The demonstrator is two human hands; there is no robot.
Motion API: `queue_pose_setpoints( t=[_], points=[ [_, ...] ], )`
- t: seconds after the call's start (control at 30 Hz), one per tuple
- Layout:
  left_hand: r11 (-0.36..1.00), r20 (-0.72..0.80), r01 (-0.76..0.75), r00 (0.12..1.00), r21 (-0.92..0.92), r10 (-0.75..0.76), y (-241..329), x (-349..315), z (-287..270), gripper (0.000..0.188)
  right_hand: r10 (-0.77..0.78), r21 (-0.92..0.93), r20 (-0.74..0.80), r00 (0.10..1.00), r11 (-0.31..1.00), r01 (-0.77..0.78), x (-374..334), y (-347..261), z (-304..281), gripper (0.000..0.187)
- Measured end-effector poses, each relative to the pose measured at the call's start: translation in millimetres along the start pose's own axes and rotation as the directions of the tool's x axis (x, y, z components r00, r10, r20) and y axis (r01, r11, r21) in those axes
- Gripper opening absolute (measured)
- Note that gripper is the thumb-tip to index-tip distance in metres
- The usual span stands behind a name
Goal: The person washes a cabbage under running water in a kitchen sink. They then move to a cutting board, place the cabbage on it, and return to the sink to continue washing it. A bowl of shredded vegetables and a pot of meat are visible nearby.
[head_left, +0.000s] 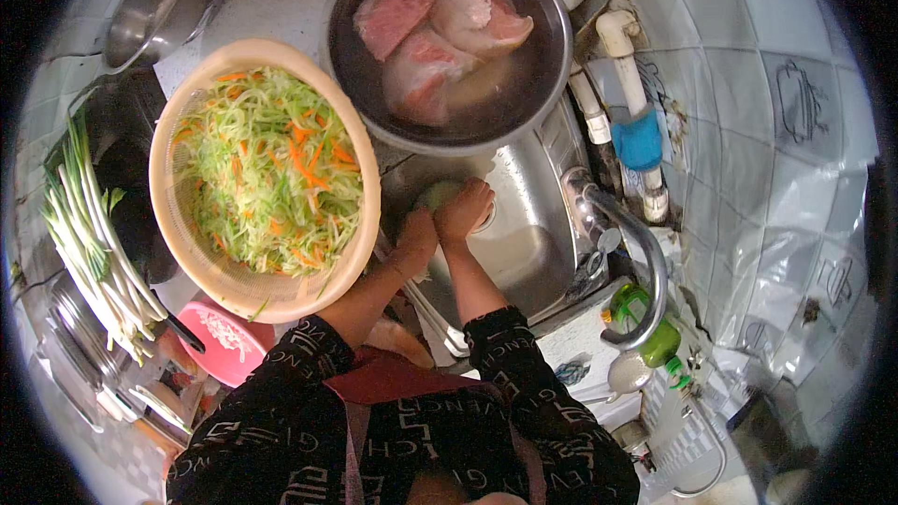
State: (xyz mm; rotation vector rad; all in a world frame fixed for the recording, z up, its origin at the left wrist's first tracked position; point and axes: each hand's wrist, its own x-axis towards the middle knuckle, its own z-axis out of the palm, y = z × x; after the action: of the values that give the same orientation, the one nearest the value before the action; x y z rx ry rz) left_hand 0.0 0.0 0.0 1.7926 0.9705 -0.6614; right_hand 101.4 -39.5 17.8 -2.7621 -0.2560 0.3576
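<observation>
Showing near the frame's centre, at the sink (524, 257), a pale green lump (439, 194) is placed just above the left hand (418, 228) and left of the curled right hand (465, 209), near both; its long axis and either hand's grip cannot be told.

a pale counter (276, 14) carries most of the things, with a steel sink (524, 266) set into it. a wide metal bowl (444, 143) of raw meat overlaps the sink's far end. to the left is a peach-coloured colander (253, 51) heaped with shredded green and orange vegetables; a metal pan (150, 23) sits farther off at the upper left. a green bottle (659, 341) is right of the sink. what lies directly beneath the spring onions (98, 271) at far left is hard to make out.
</observation>
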Motion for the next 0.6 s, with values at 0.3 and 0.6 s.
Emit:
queue_pose_setpoints(
  t=[0.3, 0.6],
  points=[
    [0.998, -0.2, 0.021, 0.979, -0.06, -0.032, 28.2, 31.8, -6.9, 0.027, -0.079, -0.195, 0.108, 0.991, 0.976, 0.098, 48.7, -11.8, 7.7, 0.066],
    [0.957, -0.317, -0.014, 0.945, -0.289, -0.082, 62.0, 27.8, -29.1, 0.029, -0.121, -0.051, 0.074, 0.99, 0.991, 0.125, 56.4, -12.0, 13.1, 0.068]
  ],
)
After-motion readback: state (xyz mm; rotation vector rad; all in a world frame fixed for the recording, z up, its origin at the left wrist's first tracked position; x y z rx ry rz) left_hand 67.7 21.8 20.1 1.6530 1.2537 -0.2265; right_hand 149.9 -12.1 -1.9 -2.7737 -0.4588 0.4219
